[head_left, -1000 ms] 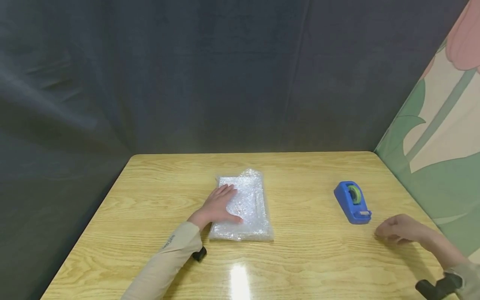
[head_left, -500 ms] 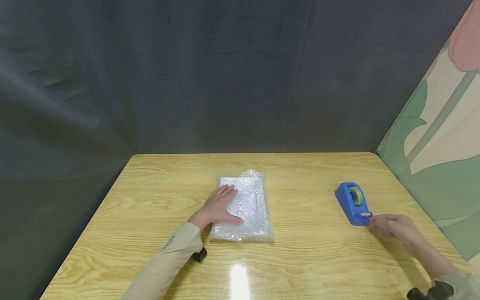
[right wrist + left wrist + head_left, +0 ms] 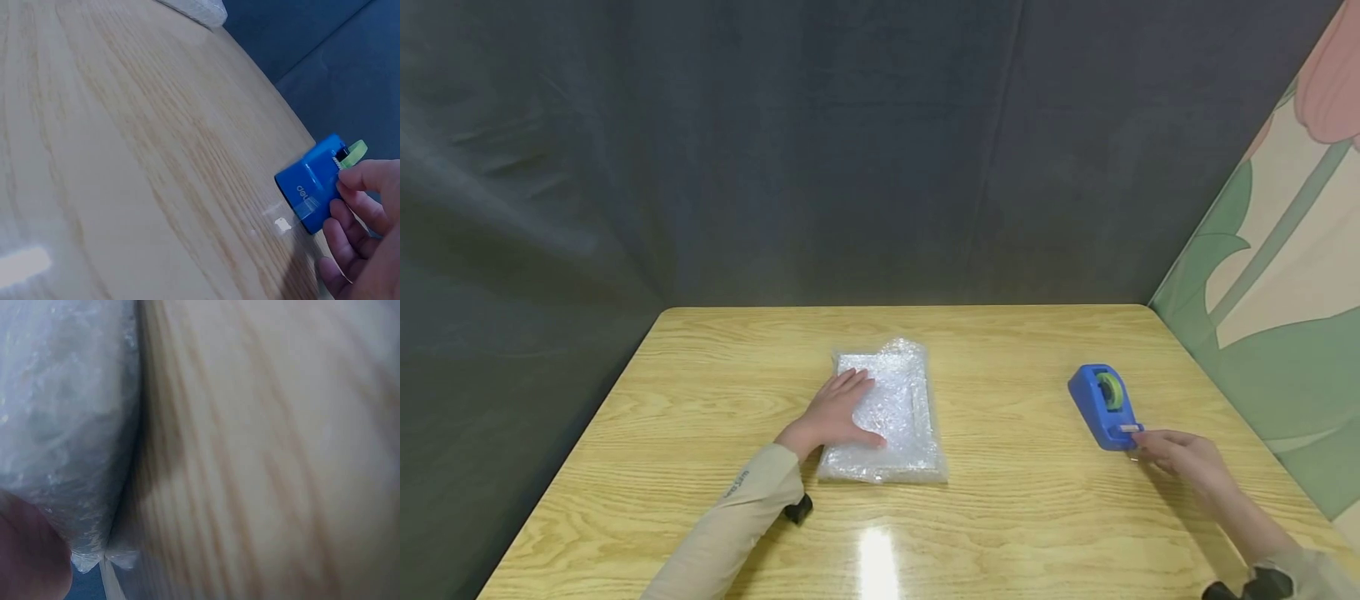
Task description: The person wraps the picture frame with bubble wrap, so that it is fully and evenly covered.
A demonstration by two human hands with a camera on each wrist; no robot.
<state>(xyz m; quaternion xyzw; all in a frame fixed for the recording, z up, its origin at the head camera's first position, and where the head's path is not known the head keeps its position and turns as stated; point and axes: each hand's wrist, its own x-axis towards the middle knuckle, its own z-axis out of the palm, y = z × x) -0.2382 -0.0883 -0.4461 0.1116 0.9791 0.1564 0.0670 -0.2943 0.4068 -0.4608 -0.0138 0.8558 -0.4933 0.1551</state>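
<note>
A flat rectangular item in bubble wrap (image 3: 898,408) lies at the middle of the table. My left hand (image 3: 833,417) rests on its left side with fingers spread. In the left wrist view the bubble wrap (image 3: 69,400) and part of a finger show at the left. At the right stands a blue tape dispenser (image 3: 1094,407) with a green-cored roll (image 3: 1109,390). My right hand (image 3: 1186,460) is at its cutter end. Seen from the right wrist, thumb and forefinger pinch at the cutter, and a short piece of clear tape (image 3: 283,224) hangs in front of the dispenser (image 3: 310,178).
The wooden table (image 3: 1000,517) ends at a dark curtain (image 3: 850,150) at the back and left. A flower-patterned panel (image 3: 1292,333) borders the right side.
My right hand has moved left to the dispenser's cutter and now pinches the tape there; a short piece of tape shows below. My left hand and the bubble-wrapped item have stayed still.
</note>
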